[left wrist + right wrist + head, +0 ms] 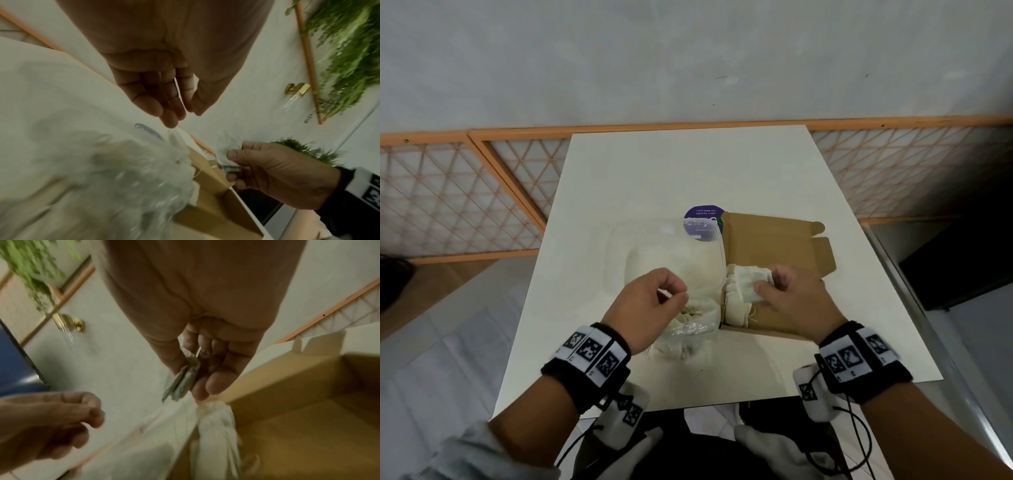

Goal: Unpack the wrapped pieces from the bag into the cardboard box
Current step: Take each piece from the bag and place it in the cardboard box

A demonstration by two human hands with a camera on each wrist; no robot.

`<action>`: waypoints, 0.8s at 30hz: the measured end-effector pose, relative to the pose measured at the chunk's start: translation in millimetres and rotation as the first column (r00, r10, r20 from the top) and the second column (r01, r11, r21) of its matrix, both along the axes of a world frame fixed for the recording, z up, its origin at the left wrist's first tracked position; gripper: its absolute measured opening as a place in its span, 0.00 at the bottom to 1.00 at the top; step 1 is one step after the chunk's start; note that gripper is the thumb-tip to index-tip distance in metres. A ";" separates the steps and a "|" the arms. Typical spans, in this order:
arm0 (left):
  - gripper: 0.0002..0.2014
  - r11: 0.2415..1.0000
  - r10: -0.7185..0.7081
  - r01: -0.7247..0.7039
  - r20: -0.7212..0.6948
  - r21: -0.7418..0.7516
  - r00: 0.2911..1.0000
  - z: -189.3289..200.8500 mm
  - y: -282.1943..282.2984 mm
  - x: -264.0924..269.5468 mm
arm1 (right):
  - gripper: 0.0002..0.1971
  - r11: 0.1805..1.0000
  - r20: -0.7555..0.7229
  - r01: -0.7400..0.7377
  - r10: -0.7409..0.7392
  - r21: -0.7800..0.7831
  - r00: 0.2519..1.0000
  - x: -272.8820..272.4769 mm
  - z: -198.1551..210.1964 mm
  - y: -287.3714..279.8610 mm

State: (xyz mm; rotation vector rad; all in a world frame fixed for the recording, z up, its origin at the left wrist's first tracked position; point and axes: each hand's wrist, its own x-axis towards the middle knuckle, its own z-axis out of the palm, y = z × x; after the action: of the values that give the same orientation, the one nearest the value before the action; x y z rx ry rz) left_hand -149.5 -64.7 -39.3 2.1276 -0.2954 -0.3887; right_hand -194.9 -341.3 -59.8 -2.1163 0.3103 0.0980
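A clear plastic bag [671, 253] with a purple round label [703, 219] lies on the white table [654, 171], several wrapped pieces still inside near its front. Right of it stands an open cardboard box [784, 246]. My left hand [678, 294] hovers over the bag, thumb and curled fingers pinching its thin rim. My right hand [765, 287] pinches a white wrapped piece [748, 284] above the box's left end. Other wrapped pieces [736, 311] lie there in the box. The right wrist view shows the held piece [183, 379] edge-on between thumb and fingers, above the box [298, 418].
The box's lid flap [822, 250] stands open on the far right side. An orange lattice fence [465, 192] runs behind the table. A dark object [962, 267] sits on the floor to the right. Green plants [345, 48] hang on the wall.
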 end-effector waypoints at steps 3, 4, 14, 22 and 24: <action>0.03 0.998 0.035 -0.034 -0.025 0.055 0.999 -13.0 14.0 -7.7 | 0.13 0.997 -0.077 -0.032 0.028 -0.063 0.997 1.6 -29.4 6.8; 0.04 0.996 0.041 -0.038 -0.028 0.078 0.999 -17.2 17.7 -10.2 | 0.14 0.996 -0.102 -0.042 0.034 -0.081 0.994 3.3 -38.8 9.4; 0.03 0.979 0.012 -0.004 -0.037 0.203 0.999 -44.9 37.9 -25.4 | 0.13 0.951 -0.280 -0.286 0.244 -0.118 0.928 6.9 -54.2 10.3; 0.04 0.985 0.045 -0.030 -0.085 0.172 0.995 -48.4 34.8 -23.4 | 0.15 0.901 -0.351 -0.361 0.265 -0.241 0.898 16.4 -58.1 11.6; 0.04 0.985 0.055 -0.039 -0.091 0.171 0.994 -48.6 35.1 -23.5 | 0.15 0.883 -0.354 -0.376 0.270 -0.279 0.895 17.0 -53.3 17.4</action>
State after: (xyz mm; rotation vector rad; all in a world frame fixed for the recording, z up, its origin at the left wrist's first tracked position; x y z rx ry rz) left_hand -173.1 -29.6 -87.9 2.2688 -0.1620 -0.5011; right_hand -177.9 -323.8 -113.0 -2.4874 0.1517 0.6191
